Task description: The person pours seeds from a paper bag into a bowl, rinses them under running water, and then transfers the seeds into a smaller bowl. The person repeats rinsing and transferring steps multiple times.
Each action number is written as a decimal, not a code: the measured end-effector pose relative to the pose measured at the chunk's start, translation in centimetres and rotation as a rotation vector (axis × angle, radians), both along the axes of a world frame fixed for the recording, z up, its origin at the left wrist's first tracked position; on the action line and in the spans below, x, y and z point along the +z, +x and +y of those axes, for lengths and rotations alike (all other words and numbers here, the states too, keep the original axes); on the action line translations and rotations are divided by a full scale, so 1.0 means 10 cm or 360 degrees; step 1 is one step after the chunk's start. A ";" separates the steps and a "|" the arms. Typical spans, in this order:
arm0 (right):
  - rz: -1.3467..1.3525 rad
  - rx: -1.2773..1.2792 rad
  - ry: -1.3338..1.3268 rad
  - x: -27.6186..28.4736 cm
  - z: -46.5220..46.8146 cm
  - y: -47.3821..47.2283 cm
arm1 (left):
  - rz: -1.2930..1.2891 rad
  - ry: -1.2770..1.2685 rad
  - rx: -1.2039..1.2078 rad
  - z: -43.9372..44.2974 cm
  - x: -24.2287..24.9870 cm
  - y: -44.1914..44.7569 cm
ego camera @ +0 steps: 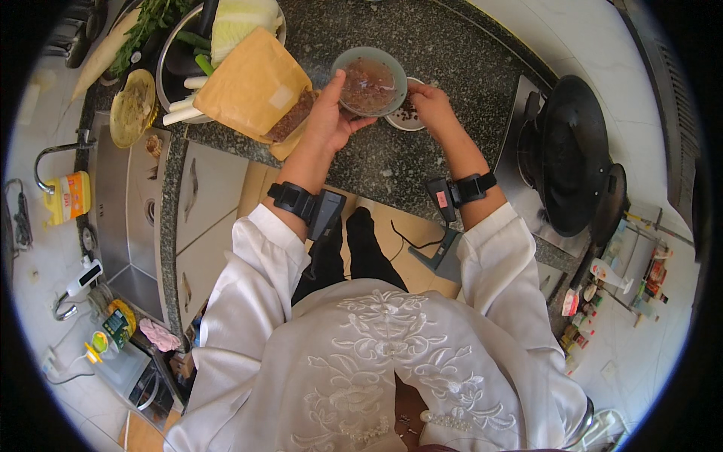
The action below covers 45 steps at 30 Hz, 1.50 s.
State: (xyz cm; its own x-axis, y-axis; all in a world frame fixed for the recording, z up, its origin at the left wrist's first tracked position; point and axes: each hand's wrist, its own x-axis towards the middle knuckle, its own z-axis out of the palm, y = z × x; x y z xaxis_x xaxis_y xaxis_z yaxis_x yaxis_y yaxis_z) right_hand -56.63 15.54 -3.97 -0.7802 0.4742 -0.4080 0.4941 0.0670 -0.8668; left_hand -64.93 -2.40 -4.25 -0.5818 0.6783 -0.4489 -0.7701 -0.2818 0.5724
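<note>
My left hand (329,113) grips a pale green bowl (403,79) from its near left side, thumb on the rim. Cloudy reddish-brown liquid (368,85) with small dark bits fills much of it. Partly covered by the bowl, a small white dish (415,127) holds dark reddish-brown bits (408,113) that look like peppercorns. At the dish's far right edge is my right hand (434,107), fingers bent inward; whether they pinch something is hidden. Beside my left wrist lies an open kraft paper bag (243,85), with more brown, grainy contents (291,117) at its mouth.
Behind the bag, a metal basin (161,79) holds napa cabbage (240,22) and white stalks (181,110). A daikon (110,48) and a yellow dish (133,110) lie farther left, above the steel sink (127,226). A black wok (573,152) stands on the stove at right.
</note>
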 end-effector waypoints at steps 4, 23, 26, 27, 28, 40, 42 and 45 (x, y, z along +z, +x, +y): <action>-0.0003 0.0234 0.0140 0.10 -0.06 0.05 | 0.0007 0.0021 0.0011 -0.01 0.00 0.02; 0.0442 -0.0420 -0.0739 0.47 0.24 0.12 | 0.0012 0.0046 -0.0019 0.00 0.01 0.11; 0.0458 -0.0035 -0.0464 0.67 0.18 0.01 | 0.0065 0.0042 -0.0021 0.02 0.04 0.15; 0.0481 0.0146 -0.0335 0.70 0.14 -0.04 | 0.0040 0.0027 -0.0028 0.03 0.05 0.16; 0.0414 0.0353 -0.0046 0.72 0.09 -0.09 | 0.0026 0.0022 -0.0036 0.03 0.07 0.17; 0.0022 0.1016 0.1727 0.55 -0.46 -0.34 | -0.0020 0.0071 -0.0151 0.08 0.12 0.23; -0.0034 0.1008 0.1745 0.53 -0.48 -0.33 | -0.0019 0.0069 -0.0151 0.08 0.12 0.24; -0.0075 0.0987 0.1674 0.51 -0.50 -0.33 | -0.0004 0.0070 -0.0149 0.08 0.13 0.25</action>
State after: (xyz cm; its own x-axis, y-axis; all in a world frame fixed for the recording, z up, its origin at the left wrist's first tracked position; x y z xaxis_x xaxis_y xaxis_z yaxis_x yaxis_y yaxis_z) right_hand -59.92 10.57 1.09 -0.9862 0.1425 -0.0838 0.1583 0.9603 -0.2299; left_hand -62.41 -1.63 -2.94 -0.5141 0.7486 -0.4187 -0.7955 -0.2335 0.5592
